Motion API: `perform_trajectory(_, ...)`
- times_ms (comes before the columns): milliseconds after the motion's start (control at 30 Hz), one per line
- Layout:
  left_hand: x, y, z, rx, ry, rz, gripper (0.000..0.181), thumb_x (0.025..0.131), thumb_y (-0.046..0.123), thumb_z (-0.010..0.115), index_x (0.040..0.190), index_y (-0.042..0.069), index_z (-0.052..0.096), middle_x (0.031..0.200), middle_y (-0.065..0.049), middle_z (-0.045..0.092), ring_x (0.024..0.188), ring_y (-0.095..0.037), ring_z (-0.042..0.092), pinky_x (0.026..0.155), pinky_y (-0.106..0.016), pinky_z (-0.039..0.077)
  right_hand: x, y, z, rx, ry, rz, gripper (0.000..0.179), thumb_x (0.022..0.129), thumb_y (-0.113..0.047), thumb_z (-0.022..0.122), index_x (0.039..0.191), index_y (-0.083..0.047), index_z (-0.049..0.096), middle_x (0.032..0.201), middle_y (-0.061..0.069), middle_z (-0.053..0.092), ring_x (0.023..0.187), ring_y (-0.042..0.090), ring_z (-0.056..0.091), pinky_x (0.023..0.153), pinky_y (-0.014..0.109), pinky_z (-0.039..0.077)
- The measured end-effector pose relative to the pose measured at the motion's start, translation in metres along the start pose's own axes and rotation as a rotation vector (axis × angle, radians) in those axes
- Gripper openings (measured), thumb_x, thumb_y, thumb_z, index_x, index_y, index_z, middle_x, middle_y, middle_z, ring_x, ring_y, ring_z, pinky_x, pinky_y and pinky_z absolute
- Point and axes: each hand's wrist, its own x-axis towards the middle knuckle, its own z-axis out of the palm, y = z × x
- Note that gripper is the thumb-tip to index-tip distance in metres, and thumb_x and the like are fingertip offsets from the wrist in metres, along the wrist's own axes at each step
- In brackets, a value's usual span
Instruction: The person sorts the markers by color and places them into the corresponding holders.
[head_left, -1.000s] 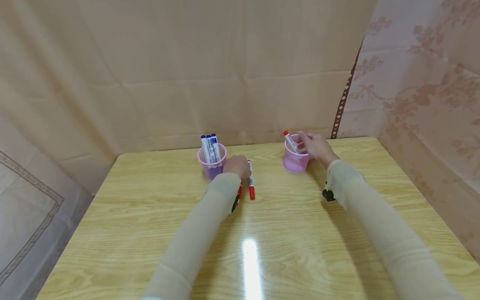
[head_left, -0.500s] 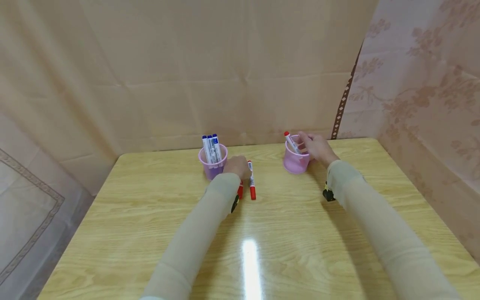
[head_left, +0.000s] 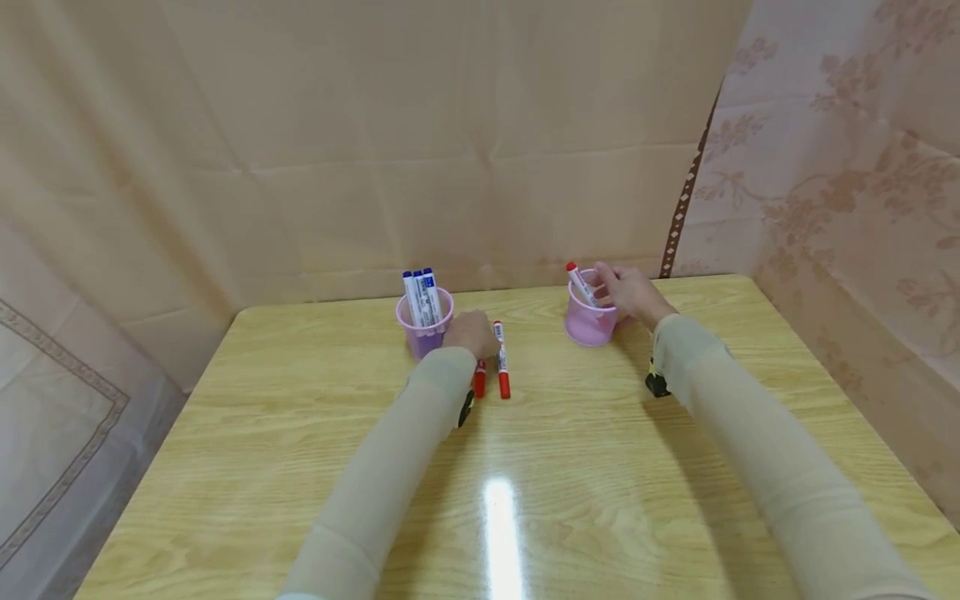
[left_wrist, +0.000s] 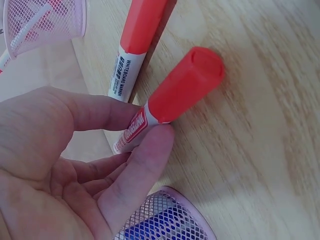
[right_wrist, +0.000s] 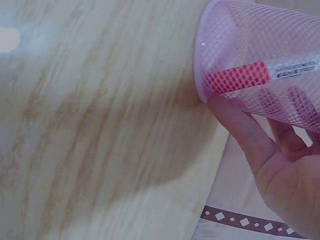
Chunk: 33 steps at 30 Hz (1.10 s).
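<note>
In the head view my left hand [head_left: 471,333] is beside the left pink mesh pen cup [head_left: 425,343]. Its thumb and fingers pinch a red whiteboard marker [left_wrist: 185,85] by the white barrel, with the red cap sticking out. A second red whiteboard marker [head_left: 502,367] lies on the table just right of that hand. My right hand [head_left: 633,296] holds the right pink mesh pen cup [head_left: 588,325] from its right side. The thumb lies near the base in the right wrist view, and the fingers show through the mesh. One red marker [right_wrist: 295,67] leans inside this cup.
Several blue-capped markers [head_left: 423,296] stand in the left cup. The wooden table [head_left: 300,467] ends just behind both cups, where a beige curtain [head_left: 360,167] hangs. A patterned cloth [head_left: 847,192] hangs on the right.
The red cap of the pinched marker has come out from behind the left sleeve and now shows beside the lying marker. My right hand and its cup stay put.
</note>
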Motion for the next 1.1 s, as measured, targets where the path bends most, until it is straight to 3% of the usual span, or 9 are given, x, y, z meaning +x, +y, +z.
perform_trajectory(233, -0.003, -0.001, 0.000, -0.006, 0.013, 0.007, 0.019, 0.091, 0.024, 0.073, 0.094, 0.006, 0.068, 0.088, -0.009, 0.065, 0.077, -0.022, 0.058, 0.063, -0.031, 0.047, -0.001, -0.005, -0.001, 0.047, -0.067, 0.020, 0.071, 0.108, -0.056, 0.023, 0.142, 0.001, 0.049, 0.142, 0.030, 0.050, 0.129, 0.045, 0.050, 0.075, 0.055, 0.061)
perform_trajectory(500, -0.002, 0.000, -0.001, 0.011, 0.015, 0.018, 0.017, 0.090, 0.023, 0.072, 0.092, 0.006, 0.067, 0.088, -0.009, 0.065, 0.078, -0.023, 0.059, 0.065, -0.033, 0.048, -0.001, -0.007, -0.001, 0.066, -0.077, 0.023, 0.069, 0.109, -0.054, 0.025, 0.141, 0.002, 0.049, 0.142, 0.030, 0.048, 0.129, 0.045, 0.049, 0.072, 0.054, 0.061)
perform_trajectory(733, -0.008, 0.003, -0.009, -0.016, 0.011, 0.046, 0.014, 0.092, 0.021, 0.070, 0.093, 0.007, 0.068, 0.088, -0.008, 0.064, 0.076, -0.023, 0.057, 0.065, -0.032, 0.046, -0.002, -0.008, 0.001, 0.056, -0.064, 0.025, 0.070, 0.109, -0.055, 0.024, 0.141, 0.002, 0.048, 0.142, 0.030, 0.048, 0.129, 0.045, 0.048, 0.073, 0.054, 0.061)
perform_trajectory(900, -0.016, 0.008, -0.016, -0.025, 0.038, 0.076, 0.013, 0.090, 0.019, 0.070, 0.085, 0.007, 0.066, 0.086, -0.008, 0.064, 0.076, -0.023, 0.056, 0.066, -0.032, 0.044, -0.002, -0.007, -0.001, 0.053, -0.057, 0.027, 0.068, 0.109, -0.053, 0.024, 0.141, 0.002, 0.048, 0.142, 0.030, 0.048, 0.128, 0.045, 0.049, 0.073, 0.054, 0.061)
perform_trajectory(1100, -0.019, 0.014, -0.023, -0.081, 0.016, 0.091, 0.014, 0.089, 0.017, 0.067, 0.079, 0.011, 0.060, 0.085, -0.006, 0.062, 0.077, -0.023, 0.057, 0.064, -0.031, 0.044, -0.001, -0.008, -0.003, 0.065, -0.084, 0.034, 0.070, 0.109, -0.054, 0.024, 0.142, 0.002, 0.048, 0.142, 0.030, 0.048, 0.128, 0.045, 0.049, 0.073, 0.053, 0.061)
